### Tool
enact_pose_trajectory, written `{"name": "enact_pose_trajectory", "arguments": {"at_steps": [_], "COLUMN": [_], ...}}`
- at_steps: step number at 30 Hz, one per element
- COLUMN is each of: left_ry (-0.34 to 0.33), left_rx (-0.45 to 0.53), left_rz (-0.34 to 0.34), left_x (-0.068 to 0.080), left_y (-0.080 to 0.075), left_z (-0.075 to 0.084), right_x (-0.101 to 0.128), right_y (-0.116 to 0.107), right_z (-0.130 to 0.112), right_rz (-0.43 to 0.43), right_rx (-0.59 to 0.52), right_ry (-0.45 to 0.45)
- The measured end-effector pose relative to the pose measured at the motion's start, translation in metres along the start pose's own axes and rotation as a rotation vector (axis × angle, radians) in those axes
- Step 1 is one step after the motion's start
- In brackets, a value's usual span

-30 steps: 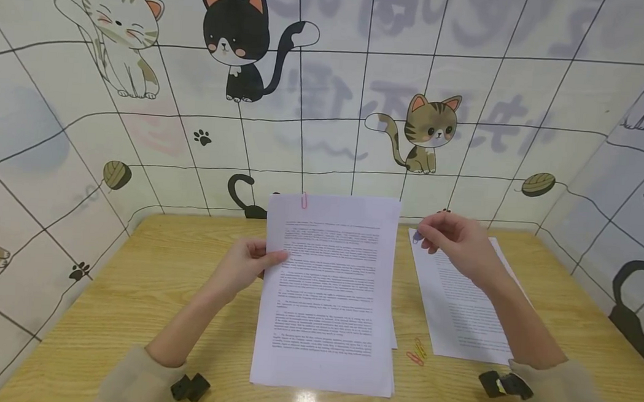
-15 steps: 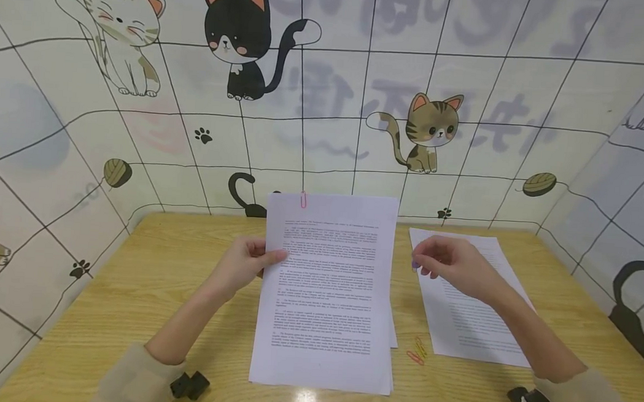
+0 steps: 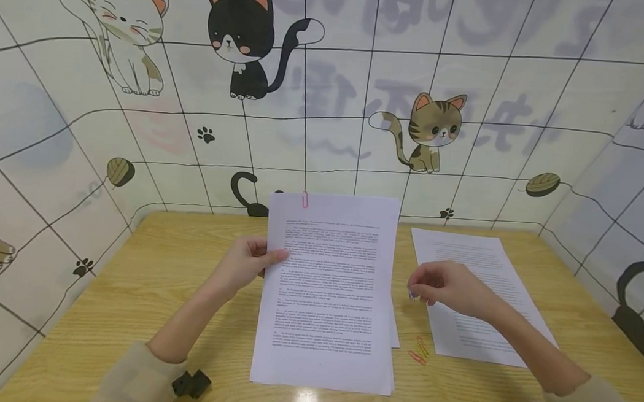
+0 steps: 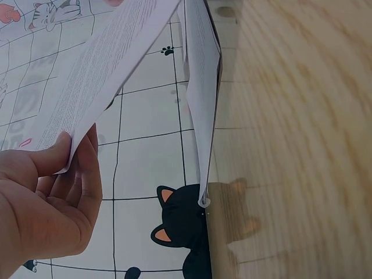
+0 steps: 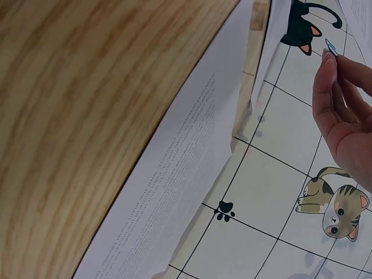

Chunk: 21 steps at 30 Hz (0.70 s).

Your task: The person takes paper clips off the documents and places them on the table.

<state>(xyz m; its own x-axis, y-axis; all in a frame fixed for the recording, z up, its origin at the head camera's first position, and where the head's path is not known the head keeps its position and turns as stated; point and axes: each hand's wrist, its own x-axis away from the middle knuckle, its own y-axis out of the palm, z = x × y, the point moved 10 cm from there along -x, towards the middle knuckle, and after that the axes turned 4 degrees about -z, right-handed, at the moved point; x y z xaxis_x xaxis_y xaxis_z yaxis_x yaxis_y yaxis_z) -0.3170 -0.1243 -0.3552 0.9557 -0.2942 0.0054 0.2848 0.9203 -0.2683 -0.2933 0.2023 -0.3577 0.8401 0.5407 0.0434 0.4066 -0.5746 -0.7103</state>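
1. Desk (image 3: 184,278): pale wood-grain top, smooth, with a light sheen near the front edge.
2. Paper stack (image 3: 327,300): thin white matt paper, printed, held at top by a pink glossy clip (image 3: 304,200).
3. Second sheet (image 3: 476,296): same white matt paper.
4. Loose paper clips (image 3: 418,352): orange and yellow, smooth coated.
5. Wall (image 3: 361,105): smooth, printed with cartoon cats, faintly glossy.

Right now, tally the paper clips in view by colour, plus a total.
Pink paper clip, on the top edge of the stack in the left hand: 1
Blue paper clip, pinched in the right hand: 1
Orange paper clip, on the table: 1
Yellow paper clip, on the table: 1
Total: 4
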Motion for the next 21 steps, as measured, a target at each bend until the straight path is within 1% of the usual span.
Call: {"name": "enact_pose_trajectory", "arguments": {"at_steps": [6,10,16,21], "left_ry": [0.006,0.01,0.014,0.01], "left_rx": [0.005,0.009,0.023,0.022], "left_rz": [-0.006,-0.012,-0.017,-0.014], "left_x": [0.0,-0.001,-0.001,0.0], "left_y": [0.0,0.001,0.001,0.001], "left_z": [0.0,0.0,0.0,0.0], "right_x": [-0.001,0.0,0.002,0.003], "right_y": [0.019,0.027,0.037,0.043], "right_z": [0.008,0.01,0.014,0.013], "right_rz": [-0.083,-0.11,-0.15,-0.174], "right_rx": [-0.045,-0.054,-0.039,-0.017], "right_ry": [0.006,0.003,0.019,0.011]}}
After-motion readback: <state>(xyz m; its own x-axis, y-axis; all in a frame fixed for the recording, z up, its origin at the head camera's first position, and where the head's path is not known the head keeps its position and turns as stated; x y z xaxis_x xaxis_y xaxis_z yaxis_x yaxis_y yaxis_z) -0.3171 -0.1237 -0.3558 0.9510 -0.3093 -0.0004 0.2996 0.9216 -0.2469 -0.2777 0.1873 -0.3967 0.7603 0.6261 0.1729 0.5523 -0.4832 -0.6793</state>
